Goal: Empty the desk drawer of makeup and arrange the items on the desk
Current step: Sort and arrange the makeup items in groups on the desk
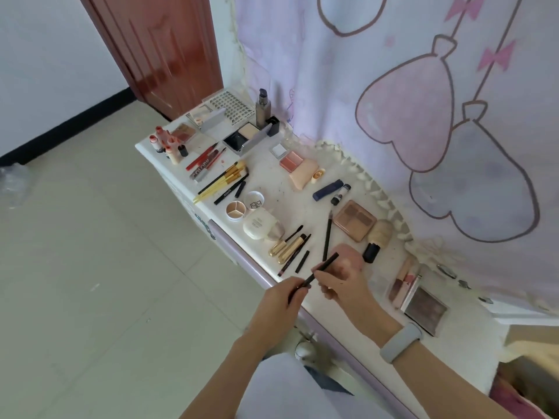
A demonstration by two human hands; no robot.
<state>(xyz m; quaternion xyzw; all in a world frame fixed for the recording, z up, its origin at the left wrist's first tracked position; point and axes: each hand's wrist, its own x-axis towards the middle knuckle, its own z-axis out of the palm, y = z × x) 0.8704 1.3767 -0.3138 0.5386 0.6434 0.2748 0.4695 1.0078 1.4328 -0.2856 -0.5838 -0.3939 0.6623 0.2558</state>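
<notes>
Most of the makeup already lies in loose groups across the surface (266, 189), while both hands, left hand (279, 300) and right hand (341, 282), pinch one thin black pencil (320, 272) over its front edge, seemingly unplaced; the drawer is not visible.

A bare strip of worktop (273, 192) is left open between the round compacts (245, 205) and the blue tube (327, 189). Passage nearer the front edge is blocked by gold-capped tubes (286, 244) and a black pencil (326, 237); the right end is crowded by palettes (423, 306).
</notes>
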